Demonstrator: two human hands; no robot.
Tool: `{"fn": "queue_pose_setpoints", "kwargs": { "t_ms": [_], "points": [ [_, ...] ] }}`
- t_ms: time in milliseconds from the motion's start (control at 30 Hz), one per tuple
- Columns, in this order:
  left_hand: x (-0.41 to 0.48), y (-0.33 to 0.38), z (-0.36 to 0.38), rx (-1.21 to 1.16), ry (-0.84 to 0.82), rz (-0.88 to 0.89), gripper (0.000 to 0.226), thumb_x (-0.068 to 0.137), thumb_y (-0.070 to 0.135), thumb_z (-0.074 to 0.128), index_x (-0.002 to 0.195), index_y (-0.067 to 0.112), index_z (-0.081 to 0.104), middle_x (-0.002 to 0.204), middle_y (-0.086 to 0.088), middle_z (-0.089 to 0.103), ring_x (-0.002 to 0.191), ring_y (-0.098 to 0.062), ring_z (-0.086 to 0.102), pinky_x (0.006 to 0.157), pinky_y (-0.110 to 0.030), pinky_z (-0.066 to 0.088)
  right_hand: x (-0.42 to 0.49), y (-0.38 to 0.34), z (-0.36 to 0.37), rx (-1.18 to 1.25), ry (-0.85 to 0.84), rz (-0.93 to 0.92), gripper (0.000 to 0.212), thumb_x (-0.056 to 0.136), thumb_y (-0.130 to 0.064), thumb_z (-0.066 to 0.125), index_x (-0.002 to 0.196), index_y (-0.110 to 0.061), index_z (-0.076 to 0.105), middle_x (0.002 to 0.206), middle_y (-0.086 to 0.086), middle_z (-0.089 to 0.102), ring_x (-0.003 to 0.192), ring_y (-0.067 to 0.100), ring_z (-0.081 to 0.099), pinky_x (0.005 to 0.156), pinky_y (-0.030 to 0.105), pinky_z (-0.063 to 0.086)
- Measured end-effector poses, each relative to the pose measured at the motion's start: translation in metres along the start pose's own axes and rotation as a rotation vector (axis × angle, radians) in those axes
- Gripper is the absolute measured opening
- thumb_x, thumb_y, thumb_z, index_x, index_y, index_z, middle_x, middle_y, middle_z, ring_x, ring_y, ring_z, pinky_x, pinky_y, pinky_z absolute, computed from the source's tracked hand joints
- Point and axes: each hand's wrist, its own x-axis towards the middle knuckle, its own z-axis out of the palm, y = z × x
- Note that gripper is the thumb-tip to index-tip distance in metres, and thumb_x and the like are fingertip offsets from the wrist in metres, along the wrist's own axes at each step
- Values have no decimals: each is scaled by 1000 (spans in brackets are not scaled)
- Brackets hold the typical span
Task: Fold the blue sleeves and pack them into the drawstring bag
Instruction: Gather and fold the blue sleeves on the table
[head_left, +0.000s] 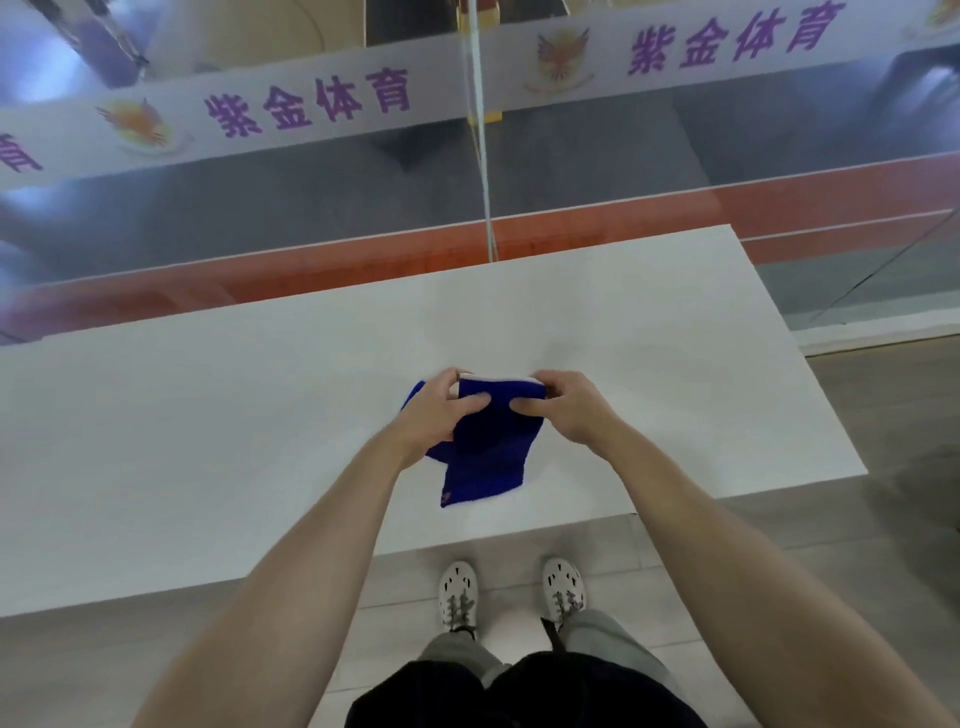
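Head view, looking down on a white bench (208, 415) that runs across the frame, with a glass wall (311, 171) bearing purple characters behind it.

Left of centre, the left hand (431, 415) grips the top left of a blue sleeve (488, 457). Its fingers (451, 378) curl over the upper edge and the thumb presses on the near face. More blue cloth shows behind and below this hand; whether it is a fold of the same sleeve or a second one cannot be told.

The sleeve is held over the middle of the bench and hangs toward the near edge, with a small reddish mark at its lower left corner. Whether its lower end touches the bench cannot be told. A pale strip runs along its top edge between the hands; what it is cannot be told.

Just to the right, the right hand (566, 410) pinches the top right corner, thumb on the near face and fingers curled behind.

Below, white shoes (460, 592) stand on the grey floor (857, 545).
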Motion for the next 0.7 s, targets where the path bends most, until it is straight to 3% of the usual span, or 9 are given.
{"fn": "queue_pose_setpoints", "kwargs": {
  "t_ms": [133, 200, 300, 367, 400, 467, 533, 633, 700],
  "points": [
    [-8, -27, -36, 210, -160, -6, 37, 98, 3, 75, 128, 24, 73, 122, 4, 80, 118, -22, 75, 97, -39, 64, 0, -27, 21, 101, 16, -46, 12, 98, -18, 81, 109, -15, 78, 104, 6, 82, 104, 32, 76, 95, 44, 62],
    [-7, -51, -49, 247, -176, -116, 36, 99, 3, 62, 124, 24, 76, 124, 4, 77, 122, -24, 68, 108, -45, 58, -1, -36, 27, 123, 14, -78, 14, 100, -16, 78, 113, -17, 78, 101, 2, 82, 94, 23, 75, 80, 33, 60],
    [-3, -84, -68, -301, -241, -384, 36, 97, 11, 52, 128, 5, 69, 128, -19, 71, 116, -42, 68, 113, -63, 56, -4, -46, 37, 135, 2, -109, 17, 104, -11, 72, 118, -17, 78, 96, -3, 81, 83, 8, 69, 75, 24, 55],
    [-3, -95, -76, -666, -240, -510, 33, 102, 23, 56, 125, 0, 62, 128, -38, 65, 122, -56, 68, 111, -62, 57, -6, -51, 41, 141, -17, -100, 19, 104, -5, 68, 117, -14, 78, 99, -1, 80, 89, 10, 71, 80, 24, 57],
    [-2, -99, -78, -752, -218, -546, 35, 104, 31, 65, 122, 1, 62, 125, -38, 64, 125, -57, 68, 102, -56, 63, -8, -52, 43, 147, -28, -91, 22, 102, 1, 67, 114, -12, 79, 102, 2, 81, 95, 14, 73, 85, 26, 59],
    [-1, -104, -76, -799, -163, -550, 38, 100, 27, 81, 118, -2, 65, 114, -29, 68, 111, -42, 76, 75, -38, 69, -11, -53, 47, 145, -63, -86, 29, 96, 13, 59, 107, -5, 80, 110, 9, 82, 110, 23, 75, 97, 34, 62],
    [5, -107, -74, -815, -78, -503, 34, 94, 8, 82, 122, -2, 66, 105, -19, 72, 90, -25, 73, 65, -28, 66, -14, -50, 54, 153, -56, -73, 33, 92, 17, 54, 98, -2, 80, 115, 11, 81, 116, 25, 75, 99, 33, 62],
    [13, -105, -78, -727, 15, -346, 25, 95, -8, 73, 111, 9, 65, 96, -9, 75, 89, -22, 72, 84, -36, 65, -11, -28, 60, 154, 143, 44, 34, 92, 13, 57, 92, -10, 80, 119, 10, 76, 116, 32, 73, 95, 38, 66],
    [15, -104, -87, -630, 13, -260, 31, 92, -15, 69, 108, 11, 65, 83, -5, 73, 86, -22, 69, 98, -44, 63, -10, -8, 59, 149, 201, 154, 37, 95, 12, 49, 91, -8, 79, 108, 21, 73, 99, 39, 76, 86, 48, 69]
  ]
}}
